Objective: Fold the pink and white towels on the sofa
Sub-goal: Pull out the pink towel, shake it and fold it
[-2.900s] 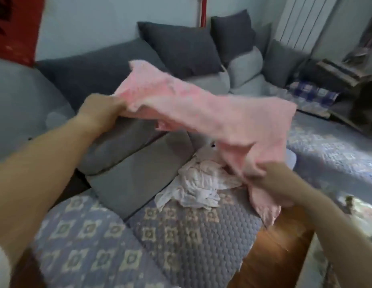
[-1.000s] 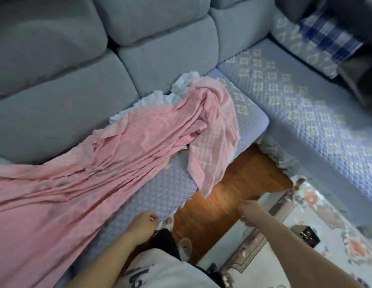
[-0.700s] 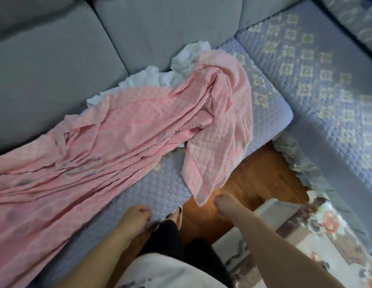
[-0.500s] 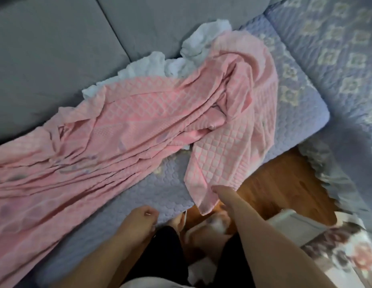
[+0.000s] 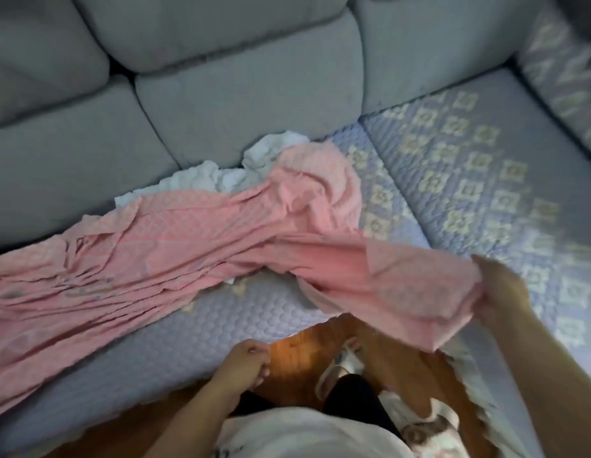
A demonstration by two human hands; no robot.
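Head view:
Pink towel (image 5: 195,246): crumpled in long creases across the quilted sofa cover (image 5: 469,166), one end lifted off the seat edge at the right.
Right hand (image 5: 500,289): fingers curled round the lifted end of the pink towel, held above the seat.
Left hand (image 5: 248,361): low by the seat's front edge, fingers loosely curled, holding nothing.
White towel (image 5: 221,176): bunched against the grey back cushions (image 5: 248,87), partly under the pink towel.
Floor (image 5: 297,358): wood, below the seat edge.
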